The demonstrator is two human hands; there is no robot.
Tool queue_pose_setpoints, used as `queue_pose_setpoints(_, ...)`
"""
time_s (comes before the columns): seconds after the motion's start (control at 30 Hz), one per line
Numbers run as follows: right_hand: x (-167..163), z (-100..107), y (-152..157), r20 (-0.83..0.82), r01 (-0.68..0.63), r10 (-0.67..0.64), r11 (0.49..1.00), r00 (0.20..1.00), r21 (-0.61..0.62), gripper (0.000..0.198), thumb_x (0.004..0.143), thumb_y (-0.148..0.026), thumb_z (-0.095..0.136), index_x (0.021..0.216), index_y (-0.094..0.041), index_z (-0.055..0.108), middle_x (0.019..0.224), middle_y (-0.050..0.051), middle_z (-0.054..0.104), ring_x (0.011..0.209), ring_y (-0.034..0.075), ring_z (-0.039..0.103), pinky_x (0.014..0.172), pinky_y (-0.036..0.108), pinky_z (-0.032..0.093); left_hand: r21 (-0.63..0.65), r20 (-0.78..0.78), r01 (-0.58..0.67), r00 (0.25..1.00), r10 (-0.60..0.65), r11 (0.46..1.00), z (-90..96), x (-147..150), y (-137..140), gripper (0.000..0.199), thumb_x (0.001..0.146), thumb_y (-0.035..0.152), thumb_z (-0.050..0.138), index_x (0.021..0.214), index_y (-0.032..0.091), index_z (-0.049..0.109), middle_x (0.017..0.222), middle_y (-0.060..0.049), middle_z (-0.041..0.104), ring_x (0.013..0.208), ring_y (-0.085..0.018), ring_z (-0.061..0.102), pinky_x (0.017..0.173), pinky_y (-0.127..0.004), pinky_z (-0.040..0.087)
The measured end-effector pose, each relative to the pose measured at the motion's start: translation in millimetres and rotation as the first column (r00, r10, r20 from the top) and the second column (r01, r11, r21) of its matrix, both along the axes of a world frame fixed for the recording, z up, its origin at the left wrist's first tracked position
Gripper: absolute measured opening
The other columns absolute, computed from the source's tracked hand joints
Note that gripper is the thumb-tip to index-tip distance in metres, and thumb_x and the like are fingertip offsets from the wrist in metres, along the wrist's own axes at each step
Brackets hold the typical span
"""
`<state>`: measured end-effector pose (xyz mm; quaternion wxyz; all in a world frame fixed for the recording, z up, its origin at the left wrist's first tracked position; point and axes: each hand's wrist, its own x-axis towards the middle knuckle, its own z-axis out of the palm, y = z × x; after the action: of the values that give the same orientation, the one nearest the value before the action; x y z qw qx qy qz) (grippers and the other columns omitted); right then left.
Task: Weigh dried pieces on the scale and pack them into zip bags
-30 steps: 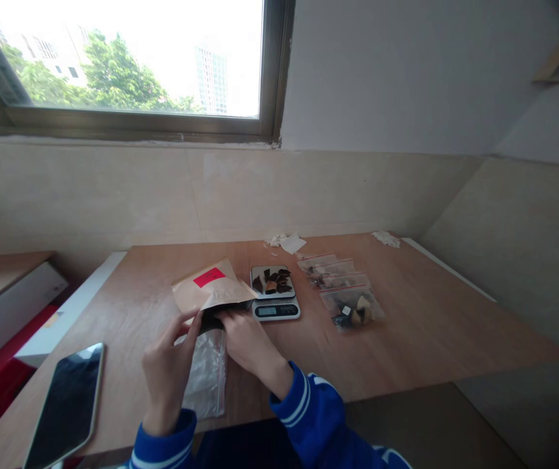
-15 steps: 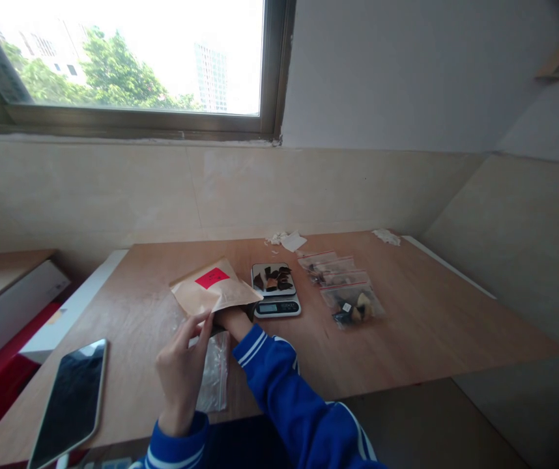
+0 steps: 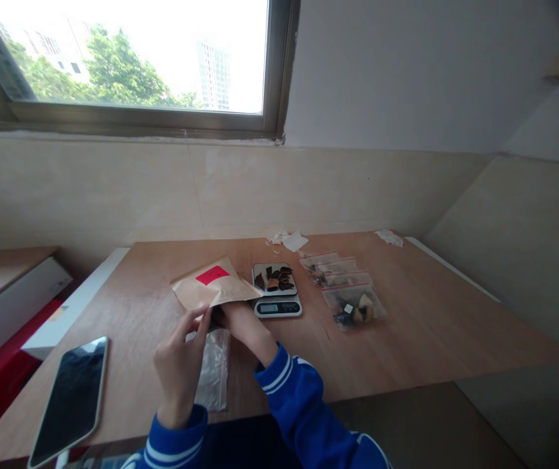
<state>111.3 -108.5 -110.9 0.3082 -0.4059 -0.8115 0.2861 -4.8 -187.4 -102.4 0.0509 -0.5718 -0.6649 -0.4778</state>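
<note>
A brown paper bag (image 3: 233,290) with a red label lies tilted left of the kitchen scale, its opening towards me. My left hand (image 3: 179,365) is closed, pinching the bag's near edge between thumb and fingers. At the mouth of the bag is my right hand (image 3: 247,326); its fingers are hidden by the bag and by shadow. Several dark dried pieces (image 3: 273,281) rest on the plate of the white kitchen scale (image 3: 264,316), whose display is lit but unreadable. Below my hands, a clear zip bag (image 3: 214,381) lies flat on the table.
Several clear zip bags (image 3: 355,309) with dark and pale pieces lie right of the scale. White paper scraps (image 3: 295,241) sit near the wall. A tablet or large phone (image 3: 69,400) with a cable lies at left on the wooden table (image 3: 421,312).
My right hand has drawn back out towards me and to the right, so more of its back and wrist shows. My left hand keeps its pinch on the bag.
</note>
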Motion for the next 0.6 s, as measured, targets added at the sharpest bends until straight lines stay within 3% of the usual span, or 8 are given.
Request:
queue_pose_setpoints(0.2,15,11,-14,-0.043,-0.006,0.006,1.0,0.999,0.019,0.044,0.09,-0.016,0.055,0.134,-0.021,0.053,0.135,0.009,0.057,0.127,0.026,0.051,0.107,0.039,0.041,0.006,-0.005,0.013,1.0,-0.013,1.0,1.8,-1,2,0.028,0.086,0.047,0.059,0.093,0.025,0.073,0.065,0.001,0.069,0.058,-0.013,0.065,0.055,-0.02,0.039)
queue_pose_setpoints(0.43,36,16,-24,-0.144,-0.128,0.117,0.99,0.983,-0.066,0.031,0.092,-0.02,0.056,0.121,-0.027,0.064,0.118,0.002,0.069,0.113,0.022,0.062,0.101,0.035,0.047,-0.017,0.004,0.051,0.999,-0.051,0.999,-2.5,-1,3,0.024,0.085,0.044,0.062,0.094,0.025,0.074,0.066,0.002,0.069,0.058,-0.012,0.065,0.053,-0.019,0.038)
queue_pose_setpoints(0.6,52,13,-27,-0.199,-0.142,0.125,0.987,0.972,-0.074,0.035,0.088,-0.014,0.058,0.122,-0.024,0.064,0.121,0.004,0.067,0.117,0.022,0.059,0.104,0.038,0.044,-0.016,0.008,0.048,0.999,-0.048,0.999,-5.6,0,3,0.023,0.084,0.043,0.064,0.095,0.026,0.074,0.067,0.003,0.069,0.06,-0.011,0.066,0.056,-0.018,0.039)
